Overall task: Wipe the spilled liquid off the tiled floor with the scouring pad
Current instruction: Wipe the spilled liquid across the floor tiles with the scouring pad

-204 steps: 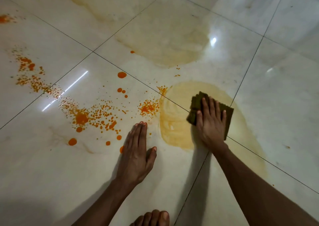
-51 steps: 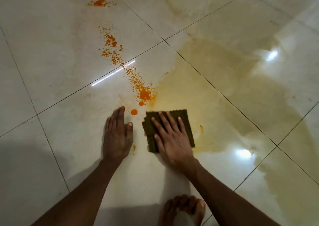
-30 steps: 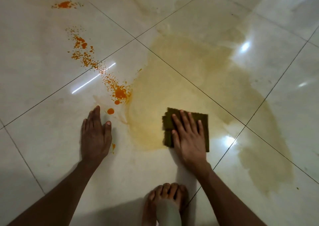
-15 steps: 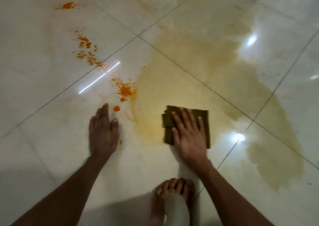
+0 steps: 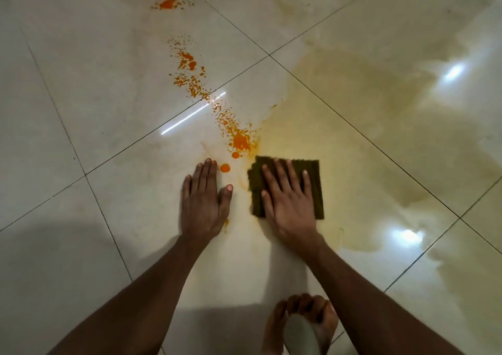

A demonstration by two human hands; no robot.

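Glossy pale tiled floor, dark grout lines crossing on the diagonal, ceiling lights glaring off it. Person crouched, both arms reaching down. Right hand lies flat on a dark green scouring pad, fingers straight and spread, pressing it to the tile. Pad sits at the near left edge of a wide yellowish smear that spreads off toward 1 and 3 o'clock. Left hand flat on bare tile just beside the pad at its 9 o'clock, fingers together, holding nothing. Orange droplets trail from the pad's 11 o'clock corner away toward 11 o'clock; one round drop nearly touches the left fingertips. Bare foot at 6 o'clock.
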